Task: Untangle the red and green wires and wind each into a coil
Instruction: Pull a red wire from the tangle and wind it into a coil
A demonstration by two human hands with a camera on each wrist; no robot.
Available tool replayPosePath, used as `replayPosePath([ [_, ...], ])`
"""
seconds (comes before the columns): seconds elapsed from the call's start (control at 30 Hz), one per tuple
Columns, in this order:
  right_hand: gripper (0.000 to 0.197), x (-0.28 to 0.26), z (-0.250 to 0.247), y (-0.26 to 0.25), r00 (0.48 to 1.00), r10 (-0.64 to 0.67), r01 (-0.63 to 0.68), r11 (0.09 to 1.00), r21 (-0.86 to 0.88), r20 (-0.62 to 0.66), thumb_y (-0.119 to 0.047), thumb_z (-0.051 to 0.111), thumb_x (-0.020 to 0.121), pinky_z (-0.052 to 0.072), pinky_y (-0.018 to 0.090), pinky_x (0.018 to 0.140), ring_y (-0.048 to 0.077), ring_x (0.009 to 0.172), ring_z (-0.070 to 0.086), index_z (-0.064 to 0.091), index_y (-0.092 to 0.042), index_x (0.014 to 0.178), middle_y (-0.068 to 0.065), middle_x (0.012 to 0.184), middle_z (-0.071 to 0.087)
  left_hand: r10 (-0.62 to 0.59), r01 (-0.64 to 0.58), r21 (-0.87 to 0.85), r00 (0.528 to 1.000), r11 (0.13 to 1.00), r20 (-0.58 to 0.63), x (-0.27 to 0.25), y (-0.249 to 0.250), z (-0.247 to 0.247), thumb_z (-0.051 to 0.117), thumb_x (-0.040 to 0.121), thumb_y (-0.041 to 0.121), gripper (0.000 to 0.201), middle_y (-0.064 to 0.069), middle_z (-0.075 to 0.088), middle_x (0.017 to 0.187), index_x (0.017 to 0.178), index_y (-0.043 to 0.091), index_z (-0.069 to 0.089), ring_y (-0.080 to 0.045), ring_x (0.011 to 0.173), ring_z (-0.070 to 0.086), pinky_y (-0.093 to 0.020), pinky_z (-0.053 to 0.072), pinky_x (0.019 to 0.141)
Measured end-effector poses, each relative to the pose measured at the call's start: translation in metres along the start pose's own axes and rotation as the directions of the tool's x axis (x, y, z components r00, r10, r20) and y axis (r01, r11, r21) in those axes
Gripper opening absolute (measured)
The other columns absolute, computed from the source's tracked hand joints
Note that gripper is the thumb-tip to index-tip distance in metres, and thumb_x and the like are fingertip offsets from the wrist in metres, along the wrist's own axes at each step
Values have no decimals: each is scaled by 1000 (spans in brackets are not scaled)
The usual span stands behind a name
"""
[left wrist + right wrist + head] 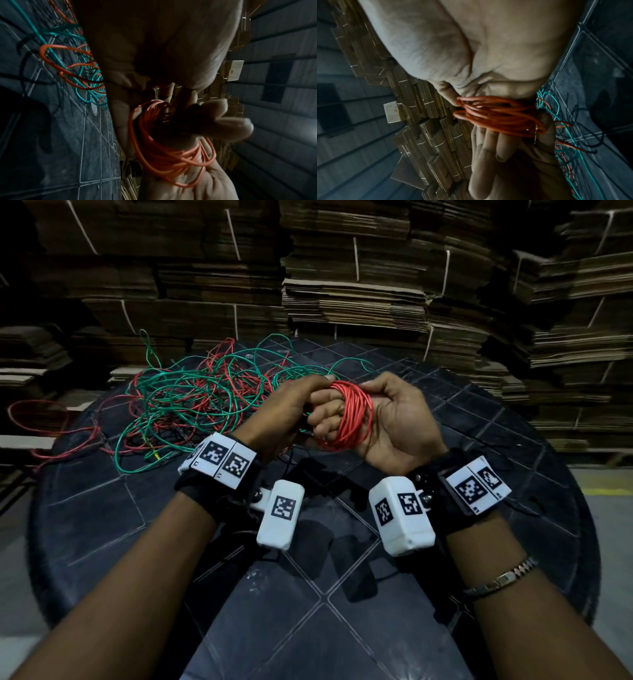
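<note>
Right hand (394, 419) wrapped in red coil (349, 416), green wire (191, 392) beyond

Head cam looks down over both forearms onto the worktop (342, 594). Wrist cams sit close along each palm, rotated sideways. All three share the red coil (349, 419) (164, 152) (501, 115).

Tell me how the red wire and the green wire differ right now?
Much of the thin red plastic-coated wire is wound in a tight coil round the right hand, with the left hand gripping it; the thin green plastic-coated wire is held by neither hand. The red coil is raised; the green wire lies in loose loops on the dark round table. Both are thin and flexible, and red strands remain tangled among the green.
</note>
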State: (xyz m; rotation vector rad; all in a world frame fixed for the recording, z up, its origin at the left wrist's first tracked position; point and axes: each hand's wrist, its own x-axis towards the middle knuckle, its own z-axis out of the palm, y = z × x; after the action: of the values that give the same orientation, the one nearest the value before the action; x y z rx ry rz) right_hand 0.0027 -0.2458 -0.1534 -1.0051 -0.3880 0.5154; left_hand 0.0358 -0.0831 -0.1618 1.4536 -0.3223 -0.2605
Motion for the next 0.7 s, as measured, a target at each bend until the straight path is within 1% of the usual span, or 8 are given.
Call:
replayPosePath([
  [0.17,62,2,-3,1,997,-15,9,996,-86,-71,-33,22,100,56,40,79,31,70,68,62,14,107,27,87,69,-6,6,17,1000,1000,31,2,-3,1,56,103,40,28,-9,54,71,114,14,62,-18,53,55,-42,47,76],
  [0.3,54,6,-6,4,985,-42,18,990,-143,-165,-34,35,105,56,34,71,24,66,71,67,9,99,21,82,73,15,-15,-14,998,1000,56,-2,-1,2,57,105,34,19,-9,53,76,107,17,65,-16,55,55,-32,53,65],
  [0.37,48,5,-6,5,989,-33,19,995,-99,-141,-31,42,102,57,38,79,25,74,74,64,11,110,23,92,74,12,-12,1,998,1000,67,-4,1,0,57,105,36,20,-8,57,79,111,19,65,-18,60,56,-33,53,66],
  [0.4,47,4,-7,5,992,-23,15,998,-64,-123,-30,45,100,55,45,90,27,81,75,61,11,116,24,98,73,7,-8,9,998,1000,67,-5,2,-2,57,105,37,23,-7,59,79,113,17,65,-17,60,58,-34,52,67],
  [0.47,53,1,-7,4,997,0,1,1000,12,-78,-27,41,98,39,62,110,33,99,74,57,16,125,29,110,71,-8,8,4,998,1000,69,-5,5,-4,59,104,38,29,-8,66,82,117,13,67,-18,63,63,-37,53,70],
  [0.5,55,0,-6,4,999,4,-1,999,46,-50,-25,38,97,38,62,112,35,106,71,55,18,127,32,117,68,-15,15,2,997,1000,70,-5,6,-5,60,103,38,30,-9,68,86,116,13,68,-19,66,66,-38,55,71],
  [0.6,59,-1,0,3,999,-23,25,997,79,-22,-18,36,86,57,43,93,35,110,70,54,19,129,34,122,65,-39,39,-5,999,999,27,-6,6,-7,61,100,39,27,-8,72,91,111,16,72,-17,68,69,-37,59,73],
  [0.7,59,0,1,4,997,-35,38,999,35,-74,-16,33,80,59,34,72,29,77,72,58,17,121,25,96,71,-72,73,-10,996,997,47,-5,4,-6,56,102,41,27,-3,67,79,108,18,69,-14,64,65,-37,55,78],
])
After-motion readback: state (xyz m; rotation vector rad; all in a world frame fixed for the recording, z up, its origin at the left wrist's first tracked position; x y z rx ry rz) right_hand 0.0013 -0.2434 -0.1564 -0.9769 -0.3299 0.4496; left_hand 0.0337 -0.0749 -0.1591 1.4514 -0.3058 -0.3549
